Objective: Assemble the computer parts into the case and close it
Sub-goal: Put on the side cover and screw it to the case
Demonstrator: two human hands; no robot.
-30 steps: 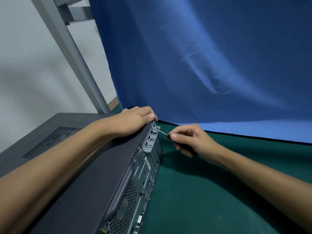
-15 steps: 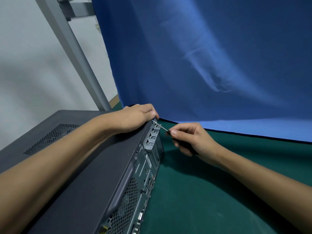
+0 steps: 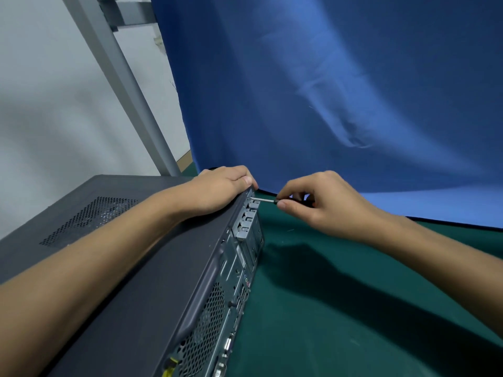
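The right hand [image 3: 324,205] is rising and levelling the screwdriver [image 3: 265,200]. Its tip is meeting the top rear corner of the closed case [image 3: 152,268] lying on the table [image 3: 340,322], so probably a lid screw is going in. Its grip is pinching the handle, while the left hand [image 3: 220,190] is curling over the case edge, steadying it.

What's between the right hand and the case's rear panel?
Head view: only the screwdriver's thin silver shaft, running from the right hand to the dark grey metal case.
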